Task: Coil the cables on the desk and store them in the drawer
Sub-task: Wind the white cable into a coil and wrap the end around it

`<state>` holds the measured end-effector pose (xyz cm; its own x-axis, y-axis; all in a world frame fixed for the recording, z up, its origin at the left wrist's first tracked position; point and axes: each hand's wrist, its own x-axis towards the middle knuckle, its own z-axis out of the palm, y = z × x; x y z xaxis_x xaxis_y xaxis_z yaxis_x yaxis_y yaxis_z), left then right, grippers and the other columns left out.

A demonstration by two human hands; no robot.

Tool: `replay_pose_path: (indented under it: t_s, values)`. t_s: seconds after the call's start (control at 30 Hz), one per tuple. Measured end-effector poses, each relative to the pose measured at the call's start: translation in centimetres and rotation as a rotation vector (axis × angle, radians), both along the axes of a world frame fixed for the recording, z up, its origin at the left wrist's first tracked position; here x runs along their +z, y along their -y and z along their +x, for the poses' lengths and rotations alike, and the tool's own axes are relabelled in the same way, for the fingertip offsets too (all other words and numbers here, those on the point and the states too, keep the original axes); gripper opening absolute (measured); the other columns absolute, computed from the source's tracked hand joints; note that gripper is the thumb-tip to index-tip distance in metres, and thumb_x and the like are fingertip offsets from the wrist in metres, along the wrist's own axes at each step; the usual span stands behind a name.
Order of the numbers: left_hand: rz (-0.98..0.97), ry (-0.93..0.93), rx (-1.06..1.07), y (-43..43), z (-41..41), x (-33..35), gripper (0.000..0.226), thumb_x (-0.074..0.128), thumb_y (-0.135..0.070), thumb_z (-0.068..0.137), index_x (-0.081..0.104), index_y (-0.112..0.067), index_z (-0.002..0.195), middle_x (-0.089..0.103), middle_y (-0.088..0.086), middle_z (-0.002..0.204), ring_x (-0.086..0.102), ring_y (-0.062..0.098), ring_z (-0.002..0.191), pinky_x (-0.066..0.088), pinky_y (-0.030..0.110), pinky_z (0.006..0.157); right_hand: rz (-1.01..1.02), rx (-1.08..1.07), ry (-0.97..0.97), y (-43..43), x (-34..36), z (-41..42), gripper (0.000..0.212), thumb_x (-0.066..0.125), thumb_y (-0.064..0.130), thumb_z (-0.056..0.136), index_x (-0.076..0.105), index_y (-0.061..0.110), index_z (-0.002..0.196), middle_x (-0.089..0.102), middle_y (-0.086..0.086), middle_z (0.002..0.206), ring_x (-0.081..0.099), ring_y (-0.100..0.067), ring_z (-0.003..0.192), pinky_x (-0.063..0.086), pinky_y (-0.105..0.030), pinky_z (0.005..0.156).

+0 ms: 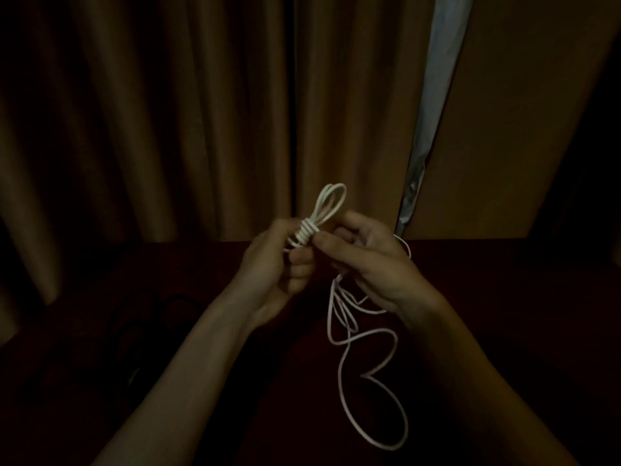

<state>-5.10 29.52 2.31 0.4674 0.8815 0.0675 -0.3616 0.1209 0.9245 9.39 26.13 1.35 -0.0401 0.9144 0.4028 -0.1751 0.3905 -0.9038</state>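
A thin white cable is held above the dark red desk in the middle of the view. My left hand grips a small bundle of it, with several turns wound around the middle and a loop sticking up. My right hand pinches the cable right beside the wound turns. The loose remainder hangs from my right hand and lies in curls on the desk near the front. A tangle of black cables lies on the desk at the left, hard to make out in the dim light.
Brown curtains hang behind the desk, with a pale gap at the right. The desk's back edge runs just behind my hands. No drawer is in view.
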Motion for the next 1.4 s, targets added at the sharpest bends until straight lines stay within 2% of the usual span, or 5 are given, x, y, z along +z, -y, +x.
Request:
replay_pose_path:
  t_s: [0.17,0.33,0.9,1.17,1.4]
  values:
    - [-0.078,-0.014,-0.284,0.1,-0.3,-0.1,0.047,0.036,-0.035,0.096,0.072,-0.004,0.097,0.032,-0.005,0.048,0.024,0.005,0.034,0.01,0.018,0.035,0.051,0.019,0.101,0.3,-0.1,0.1,0.017,0.075,0.01,0.085,0.071,-0.003,0.095,0.051,0.002,0.059,0.05,-0.004,0.051,0.039,-0.015,0.051]
    - [0.395,-0.405,0.072,0.1,-0.5,-0.2,0.054,0.031,-0.033,0.104,0.067,0.001,0.083,0.054,0.014,0.055,0.048,0.026,0.043,0.026,0.03,0.046,0.111,-0.068,0.153,0.6,0.3,0.2,0.026,0.069,0.005,0.092,0.064,-0.019,0.083,0.055,-0.032,0.062,0.063,-0.029,0.052,0.052,-0.034,0.055]
    - [1.299,-0.64,0.519,-1.8,-1.2,-3.2,0.029,0.052,-0.023,0.102,0.058,-0.007,0.126,0.062,0.001,0.112,0.059,0.006,0.096,0.044,0.013,0.083,-0.019,-0.275,0.274,-0.2,-0.3,-0.7,0.043,0.058,0.029,0.103,0.061,0.013,0.064,0.045,0.007,0.051,0.041,-0.01,0.051,0.034,-0.032,0.055]
    - [0.558,-0.266,0.502,-0.4,0.9,-2.5,0.023,0.049,-0.021,0.105,0.067,-0.017,0.091,0.063,-0.01,0.068,0.054,0.003,0.059,0.04,0.017,0.053,-0.048,-0.256,0.234,-0.4,-0.3,-0.3,0.031,0.061,0.032,0.101,0.07,0.003,0.093,0.07,-0.006,0.079,0.064,-0.01,0.074,0.05,-0.027,0.066]
    - [-0.253,0.255,-0.185,-0.1,0.9,-0.7,0.023,0.048,-0.028,0.088,0.057,-0.008,0.097,0.039,-0.003,0.059,0.029,0.001,0.036,0.017,0.012,0.025,-0.033,-0.135,0.094,0.3,-0.1,-0.5,0.022,0.056,0.015,0.103,0.065,0.006,0.085,0.058,0.01,0.048,0.043,0.002,0.038,0.032,-0.011,0.043]
